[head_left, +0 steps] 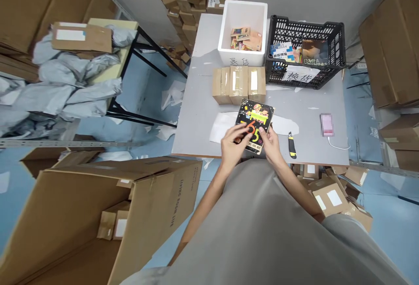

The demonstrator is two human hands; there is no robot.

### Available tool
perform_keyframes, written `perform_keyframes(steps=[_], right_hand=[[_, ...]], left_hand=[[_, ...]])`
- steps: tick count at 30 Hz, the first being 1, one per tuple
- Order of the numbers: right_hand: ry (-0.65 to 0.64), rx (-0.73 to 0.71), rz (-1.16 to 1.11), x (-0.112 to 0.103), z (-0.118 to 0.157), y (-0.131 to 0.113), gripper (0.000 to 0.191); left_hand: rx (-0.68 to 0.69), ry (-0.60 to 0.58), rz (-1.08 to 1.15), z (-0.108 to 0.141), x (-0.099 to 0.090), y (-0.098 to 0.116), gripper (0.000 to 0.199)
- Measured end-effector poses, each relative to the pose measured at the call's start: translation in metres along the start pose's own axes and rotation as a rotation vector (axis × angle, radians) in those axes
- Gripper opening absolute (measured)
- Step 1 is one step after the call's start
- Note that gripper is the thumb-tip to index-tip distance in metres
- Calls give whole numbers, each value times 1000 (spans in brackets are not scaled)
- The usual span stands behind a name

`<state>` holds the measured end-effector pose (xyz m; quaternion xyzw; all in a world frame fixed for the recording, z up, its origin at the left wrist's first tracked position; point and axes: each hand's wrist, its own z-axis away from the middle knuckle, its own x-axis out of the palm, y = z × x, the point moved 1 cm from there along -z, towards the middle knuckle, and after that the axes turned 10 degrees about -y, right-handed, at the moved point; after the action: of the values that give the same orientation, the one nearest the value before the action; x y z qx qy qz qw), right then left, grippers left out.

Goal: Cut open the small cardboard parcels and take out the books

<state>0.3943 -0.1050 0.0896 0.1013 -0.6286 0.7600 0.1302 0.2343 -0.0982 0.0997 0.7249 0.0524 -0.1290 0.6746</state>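
A dark book (254,121) with bright cover pictures and the number 365 is held tilted over the near part of the grey table (196,123). My left hand (233,144) grips its lower left side, fingers lying across the cover. On the lower right edge, my right hand (271,143) has its thumb on the front and the other fingers mostly hidden behind. White paper (223,127) lies beneath the book. To the right of my right hand rests a black and yellow utility knife (291,146). Three small taped cardboard boxes (238,85) stand just beyond the book.
A white foam box (245,56) and a black plastic crate (306,69), both holding books, stand at the table's back. A phone (326,125) with a cable lies right. A large open carton (163,202) is at left; grey parcels (52,97) pile beyond it.
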Motion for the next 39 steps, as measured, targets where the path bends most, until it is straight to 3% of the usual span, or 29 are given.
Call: perform_keyframes(steps=[3, 6, 9, 11, 14, 18, 22, 26, 30, 35, 39], right_hand=[[-55, 53, 8, -7, 4, -7, 74], [-111, 112, 13, -14, 7, -10, 77], [-141, 139, -16, -20, 8, -7, 75], [-153, 154, -32, -24, 6, -3, 71], [-125, 146, -2, -32, 1, 3, 72], [57, 19, 147, -41, -5, 4, 76], [-83, 78, 126, -30, 1, 5, 75], [-151, 96, 89, -4, 11, 8, 87], [-90, 25, 103, 7, 13, 9, 76], [105, 11, 105, -15, 6, 6, 53], [53, 65, 13, -33, 5, 1, 58]], left_hand=[[-172, 104, 57, -12, -24, -14, 57], [-324, -49, 245, -18, -37, -26, 74], [-401, -229, 419, -16, -34, -28, 77], [-427, -264, 470, -13, -29, -26, 77], [-407, -193, 469, -8, -21, -23, 77], [-339, -20, 359, -5, -16, -23, 72], [-304, 83, 343, -4, -12, -19, 63], [-300, 112, 241, 4, -1, -7, 49], [-198, 73, 53, 18, 16, 11, 32], [-14, -139, -42, 20, 26, 21, 27], [-107, -1, -34, 5, 6, 4, 48]])
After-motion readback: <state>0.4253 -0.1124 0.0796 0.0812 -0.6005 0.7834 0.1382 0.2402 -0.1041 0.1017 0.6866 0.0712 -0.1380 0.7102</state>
